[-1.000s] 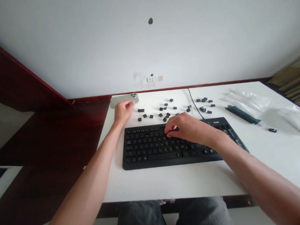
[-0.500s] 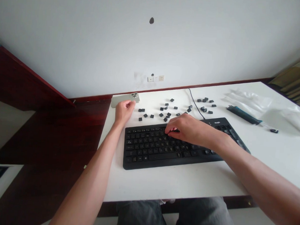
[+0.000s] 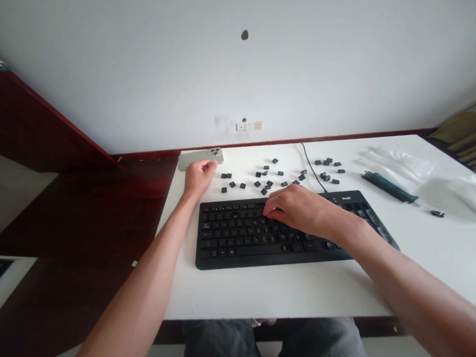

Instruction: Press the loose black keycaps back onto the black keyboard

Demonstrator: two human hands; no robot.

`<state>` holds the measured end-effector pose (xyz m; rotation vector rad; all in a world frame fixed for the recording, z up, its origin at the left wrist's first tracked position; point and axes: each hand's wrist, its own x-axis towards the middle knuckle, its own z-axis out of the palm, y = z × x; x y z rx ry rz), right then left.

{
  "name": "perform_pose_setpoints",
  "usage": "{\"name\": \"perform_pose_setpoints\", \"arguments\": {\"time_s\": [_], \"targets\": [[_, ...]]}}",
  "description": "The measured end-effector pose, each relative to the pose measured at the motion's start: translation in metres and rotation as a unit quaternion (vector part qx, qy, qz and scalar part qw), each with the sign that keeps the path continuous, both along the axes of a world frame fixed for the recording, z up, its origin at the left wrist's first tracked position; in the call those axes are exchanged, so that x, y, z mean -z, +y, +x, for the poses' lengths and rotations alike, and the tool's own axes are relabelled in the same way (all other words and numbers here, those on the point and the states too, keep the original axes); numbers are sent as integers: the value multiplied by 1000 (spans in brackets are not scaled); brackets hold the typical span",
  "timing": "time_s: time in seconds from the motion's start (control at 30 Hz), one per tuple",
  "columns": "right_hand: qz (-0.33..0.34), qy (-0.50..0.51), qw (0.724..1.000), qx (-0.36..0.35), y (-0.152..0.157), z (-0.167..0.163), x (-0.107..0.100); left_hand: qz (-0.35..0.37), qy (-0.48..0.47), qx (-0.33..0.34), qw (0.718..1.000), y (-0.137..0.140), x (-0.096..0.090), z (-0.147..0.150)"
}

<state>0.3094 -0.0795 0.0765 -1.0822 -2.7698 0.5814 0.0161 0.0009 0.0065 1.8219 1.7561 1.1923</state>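
The computer keyboard (image 3: 272,240) still lay under the right hand (image 3: 290,204), smartphone (image 3: 197,156) beyond the curled left hand (image 3: 199,178); I couldn't tell either's grip.

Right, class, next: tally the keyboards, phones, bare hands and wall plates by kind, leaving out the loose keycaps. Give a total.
Keyboard: 1
Phone: 1
Hands (left hand, right hand): 2
Wall plates: 3
Total: 7

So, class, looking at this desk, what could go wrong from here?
The right hand, at the keyboard, might knock the loose keycaps just beyond it. Those keycaps look much alike, so they could get mixed up. The left hand, close to the phone, might nudge it.
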Motion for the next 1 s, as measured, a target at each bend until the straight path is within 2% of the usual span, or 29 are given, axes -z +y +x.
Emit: {"name": "perform_pose_setpoints", "arguments": {"time_s": [0.17,0.3,0.5,0.6,0.7,0.8,0.87,1.0], "targets": [[63,-40,997,24,-18,-7,-9,0,-1,6,1000,0,1,0],[89,-103,991,17,-27,-15,-14,0,0,5,1000,-1,0,1],[122,-134,983,-4,-32,-25,-10,-3,0,2,1000,-2,0,0],[118,-91,989,6,-23,-21,-5,1,1,5,1000,-1,1,-1],[95,11,994,45,0,-8,1,1,2,6,1000,0,1,-1],[139,84,980,114,24,9,10,0,0,5,1000,1,2,-1],[152,99,975,125,36,17,17,2,-2,8,1000,1,2,-1],[134,93,980,117,48,23,29,9,-5,15,1000,2,3,-2]]}}
